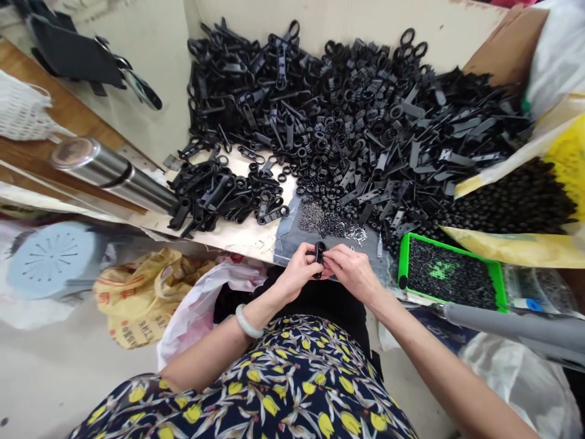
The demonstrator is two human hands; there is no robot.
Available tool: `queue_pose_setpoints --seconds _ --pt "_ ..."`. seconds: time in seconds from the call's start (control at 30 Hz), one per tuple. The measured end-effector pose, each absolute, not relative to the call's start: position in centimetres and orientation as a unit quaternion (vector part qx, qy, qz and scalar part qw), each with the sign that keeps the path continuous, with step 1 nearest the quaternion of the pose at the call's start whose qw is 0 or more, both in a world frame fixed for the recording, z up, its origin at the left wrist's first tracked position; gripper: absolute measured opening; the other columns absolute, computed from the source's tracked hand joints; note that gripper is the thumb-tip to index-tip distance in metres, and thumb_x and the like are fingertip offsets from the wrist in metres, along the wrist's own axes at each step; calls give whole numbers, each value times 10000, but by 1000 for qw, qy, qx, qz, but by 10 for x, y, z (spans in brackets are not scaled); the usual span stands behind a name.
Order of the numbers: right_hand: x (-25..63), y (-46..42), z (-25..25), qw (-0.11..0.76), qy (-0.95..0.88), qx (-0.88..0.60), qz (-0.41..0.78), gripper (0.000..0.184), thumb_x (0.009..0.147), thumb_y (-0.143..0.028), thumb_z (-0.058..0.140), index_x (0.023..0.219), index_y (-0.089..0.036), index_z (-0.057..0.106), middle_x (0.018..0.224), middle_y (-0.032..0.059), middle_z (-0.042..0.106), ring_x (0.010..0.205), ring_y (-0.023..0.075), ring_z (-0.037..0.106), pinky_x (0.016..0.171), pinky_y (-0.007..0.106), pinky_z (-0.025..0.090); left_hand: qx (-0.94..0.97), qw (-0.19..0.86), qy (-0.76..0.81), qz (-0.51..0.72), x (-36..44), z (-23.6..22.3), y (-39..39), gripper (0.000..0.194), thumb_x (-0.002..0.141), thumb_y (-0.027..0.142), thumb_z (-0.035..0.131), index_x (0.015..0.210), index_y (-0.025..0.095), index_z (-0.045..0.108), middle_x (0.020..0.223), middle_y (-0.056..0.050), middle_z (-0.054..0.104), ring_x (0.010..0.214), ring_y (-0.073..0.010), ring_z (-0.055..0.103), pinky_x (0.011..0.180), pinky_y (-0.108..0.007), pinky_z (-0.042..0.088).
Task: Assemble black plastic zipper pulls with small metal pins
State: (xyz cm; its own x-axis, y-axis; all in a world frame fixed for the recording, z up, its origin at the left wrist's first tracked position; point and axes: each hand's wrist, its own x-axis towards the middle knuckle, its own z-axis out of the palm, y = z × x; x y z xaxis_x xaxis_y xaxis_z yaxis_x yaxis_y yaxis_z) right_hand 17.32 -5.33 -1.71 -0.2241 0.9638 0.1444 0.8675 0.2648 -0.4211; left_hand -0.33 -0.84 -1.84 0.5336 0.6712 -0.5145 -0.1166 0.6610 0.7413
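Close to the bench's front edge, my left hand (299,272) is closed around a small elongated black plastic part (319,259), held roughly upright. My right hand (350,268) meets it from the right, thumb and fingertips pinched against its side; whether a tiny piece sits between them is hidden. Just beyond lies a dark grey mat (292,241) with small heaps of metal bits (311,216), tiny black pieces (333,227) and silver pins (357,235). A small screwdriver-like tool (379,246) lies right of the pins.
Large piles of black plastic parts (356,110) fill the back. A smaller pile of longer parts (223,192) lies left, beside a steel flask (114,174). To the right are a green tray (457,274) of tiny black pieces and a yellow bag (498,244). A grey bar (503,326) juts in.
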Motion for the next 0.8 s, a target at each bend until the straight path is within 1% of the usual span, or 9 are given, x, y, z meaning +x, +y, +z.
queue_pose_setpoints --seconds 0.1,0.23,0.3,0.37,0.47,0.53,0.63,0.73,0.8 --pt "175 -54 -14 231 -765 -588 126 233 1065 -249 521 1107 -203 746 1060 66 754 885 169 733 754 266 559 316 816 419 244 -3 -16 -7 460 697 132 704 1087 199 470 839 -3 759 714 -161 758 797 -345 608" --pt "183 -58 -3 294 -721 -616 121 228 1054 -297 548 1142 -216 742 1108 72 754 936 175 732 839 286 580 289 832 411 237 -6 -12 -3 427 716 117 692 1072 193 468 864 -37 774 760 -188 780 813 -358 610" --pt "192 -62 2 316 -665 -671 91 238 1042 -334 561 1162 -226 737 1133 75 744 885 171 721 831 297 580 273 840 406 234 -8 -9 -1 415 727 113 687 1065 197 461 881 -54 783 798 -207 791 814 -364 614" --pt "204 -66 5 327 -592 -735 56 260 1024 -359 564 1177 -219 722 1153 87 726 807 167 700 789 308 573 258 846 406 231 -10 -7 0 415 740 111 696 1070 202 461 886 -61 789 813 -209 794 819 -359 617" --pt "224 -71 5 324 -496 -805 40 316 986 -349 544 1222 -180 667 1087 98 724 744 180 678 771 331 551 246 846 415 225 -13 -3 0 407 786 162 737 1091 206 471 886 -69 794 809 -199 792 825 -351 625" --pt "238 -73 6 305 -456 -835 43 326 970 -332 522 1226 -169 640 1002 85 735 732 195 674 785 342 532 255 842 421 220 -14 -1 0 402 827 255 771 1100 206 480 888 -72 793 796 -201 789 799 -344 631" --pt "253 -72 9 249 -434 -864 46 266 959 -319 532 1165 -189 638 911 58 746 741 210 682 797 339 503 281 838 413 220 -16 0 -3 468 833 373 822 1124 206 495 899 -67 788 770 -191 781 762 -319 631" --pt "258 -64 12 153 -452 -876 64 134 956 -316 576 1006 -219 654 829 35 749 763 220 702 771 320 476 289 838 405 224 -17 2 -6 521 818 426 846 1139 207 500 893 -62 783 770 -190 778 753 -308 628" --pt "255 -57 12 85 -477 -872 65 106 957 -312 599 922 -225 649 807 42 752 766 225 709 735 307 462 284 839 402 231 -17 4 -7 513 828 434 835 1143 209 498 900 -63 782 772 -189 776 756 -309 626"
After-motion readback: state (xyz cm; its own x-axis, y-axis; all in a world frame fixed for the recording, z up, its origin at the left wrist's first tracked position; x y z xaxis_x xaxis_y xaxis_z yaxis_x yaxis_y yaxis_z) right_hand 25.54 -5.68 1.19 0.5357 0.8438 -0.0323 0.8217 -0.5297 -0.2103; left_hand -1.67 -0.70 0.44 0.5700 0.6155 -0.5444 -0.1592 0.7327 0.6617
